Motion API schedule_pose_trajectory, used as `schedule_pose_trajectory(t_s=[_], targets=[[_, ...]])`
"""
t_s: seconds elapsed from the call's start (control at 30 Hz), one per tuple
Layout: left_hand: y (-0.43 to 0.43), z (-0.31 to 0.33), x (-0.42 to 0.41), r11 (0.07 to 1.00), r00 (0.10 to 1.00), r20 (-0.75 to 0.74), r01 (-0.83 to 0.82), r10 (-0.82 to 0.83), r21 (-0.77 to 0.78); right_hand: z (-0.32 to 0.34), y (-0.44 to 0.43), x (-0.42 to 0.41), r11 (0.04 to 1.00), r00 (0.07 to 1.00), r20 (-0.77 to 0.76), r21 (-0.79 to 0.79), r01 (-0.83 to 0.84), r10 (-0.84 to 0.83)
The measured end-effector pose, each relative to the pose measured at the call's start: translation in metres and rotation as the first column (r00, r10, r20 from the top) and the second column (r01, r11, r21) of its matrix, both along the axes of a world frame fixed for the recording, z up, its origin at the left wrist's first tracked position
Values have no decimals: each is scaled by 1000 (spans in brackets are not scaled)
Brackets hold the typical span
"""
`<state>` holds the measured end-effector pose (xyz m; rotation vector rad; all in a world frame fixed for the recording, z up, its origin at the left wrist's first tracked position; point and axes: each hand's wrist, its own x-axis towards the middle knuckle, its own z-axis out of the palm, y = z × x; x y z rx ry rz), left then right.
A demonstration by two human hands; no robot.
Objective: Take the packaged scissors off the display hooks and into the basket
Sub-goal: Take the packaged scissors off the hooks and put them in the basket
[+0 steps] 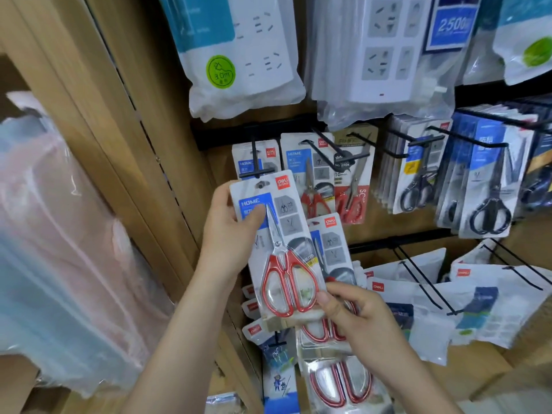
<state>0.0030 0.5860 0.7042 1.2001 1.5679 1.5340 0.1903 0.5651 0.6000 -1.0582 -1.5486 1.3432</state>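
**Scissors pack** [277, 252], red-handled, on a white card with a blue label. It is held in the air in front of the display and tilted, with the top edge leaning left. The hang hole sits just below the tip of the hook [257, 162], and nothing shows through it. One matching pack [254, 156] hangs on that hook behind it.

**Left hand** [230, 231]: pinches the card's upper left edge, thumb on the blue label and fingers behind.

**Right hand** [355, 312]: thumb pressed on the lower right corner of the scissors pack. The fingers curl round a second pack [328, 249], which lies behind and overlaps to the right.

**Third pack** [340, 380]: red handles, below the right hand. What holds it cannot be told.

**Surroundings**
- **Right edge:** red-handled packs [313, 174] hang just beside the card's upper right corner. Black-handled packs [490, 186] hang further right, well apart.
- **Above:** bagged power strips [239, 55] hang down near the hook rail.
- **Left:** a wood panel [119, 144] stands close by the left wrist, with clear plastic bags [59, 234] beyond it.
- **Lower right:** white pouches [478, 300] on long hooks jut forward near the right hand.
- **Open room:** lies toward the viewer, between the forearms.
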Motion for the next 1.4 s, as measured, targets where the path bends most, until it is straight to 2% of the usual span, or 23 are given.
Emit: schedule_pose_trajectory(t_s=[0.1, 0.17, 0.23, 0.3, 0.4, 0.47, 0.6, 0.67, 0.77, 0.8, 0.87, 0.93, 0.97, 1.07, 1.2, 1.4], targets=[[-21, -15, 0, 995, 995, 28, 92, -91, -43, -1, 2, 0, 1000, 1000, 7, 27, 1, -1], [-24, -26, -2, 1000, 999, 42, -14, 15, -17, -3, 2, 3, 998, 998, 24, 27, 54, -55], [-15, -32, -6, 992, 992, -28, -119, 120, 37, -2, 3, 11, 993, 993, 21, 41, 113, -114], [1, -37, -8, 987, 984, -106, -138, 146, 87, 5, 3, 17, 988, 989, 5, 48, 145, -145], [35, -42, -13, 982, 980, -118, -147, 161, 117, 15, 4, 28, 983, 983, -60, 53, 175, -172], [60, -45, -18, 972, 950, -216, -206, 227, 117, 16, 5, 34, 979, 976, -97, 40, 198, -194], [101, -49, -26, 946, 861, -396, -314, 320, 82, 16, 4, 41, 960, 944, -180, -89, 264, -276], [113, -46, -26, 936, 823, -471, -352, 317, 15, 18, 3, 43, 950, 926, -224, -139, 279, -304], [109, -48, -25, 953, 796, -552, -302, 248, -8, 20, 3, 40, 941, 894, -306, -197, 276, -327], [100, -50, -22, 961, 818, -524, -275, 238, 6, 20, 3, 39, 938, 883, -328, -202, 281, -335], [68, -56, -8, 973, 929, -298, -230, 220, 0, 20, 4, 35, 936, 866, -361, -200, 289, -345], [26, -63, 17, 995, 994, -70, -88, 84, -56, 21, 4, 31, 941, 863, -376, -178, 289, -337], [6, -66, 30, 996, 1000, -10, 11, -12, -86, 21, 4, 29, 943, 868, -370, -162, 289, -330], [-30, -77, 60, 973, 970, 143, 209, -195, -94, 21, 3, 20, 954, 899, -320, -77, 290, -299], [-39, -81, 76, 988, 950, 283, 149, -129, -50, 24, -3, 8, 978, 944, -262, 12, 210, -199], [-42, -74, 70, 996, 848, 530, 73, -31, -59, 22, -1, 14, 971, 934, -293, -182, 158, -206]])
